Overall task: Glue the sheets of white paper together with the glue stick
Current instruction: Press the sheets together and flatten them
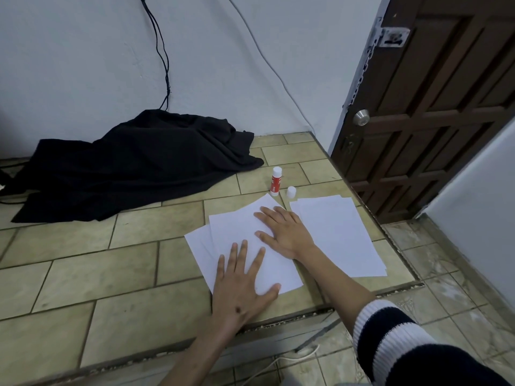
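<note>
Head view: a person presses two flat hands on white sheets lying on a tiled ledge.
Left hand [245, 282]: fingers straight and spread, palm down on the pressed stack's near edge, at 6 o'clock of it; grips nothing.
Right hand [284, 229]: fingers straight, flat on the same stack's far right part, at 1 o'clock; grips nothing.
Pressed stack [237, 232]: at least two sheets, fanned and overlapping, under both hands.
Loose stack [340, 232]: several sheets just beside the pressed stack, at 3 o'clock of it; exact count hidden.
Glue stick [276, 181]: one, upright, uncapped, at 12 o'clock of the pressed stack, untouched.
Cap [291, 191]: one, standing just beside the stick, at 4 o'clock of it.
Progress: likely a bond is being pressed down now; the loose stack seems left to glue, then the stick to cap.
Cloth [133, 162]: one black heap at 10 o'clock.
</note>
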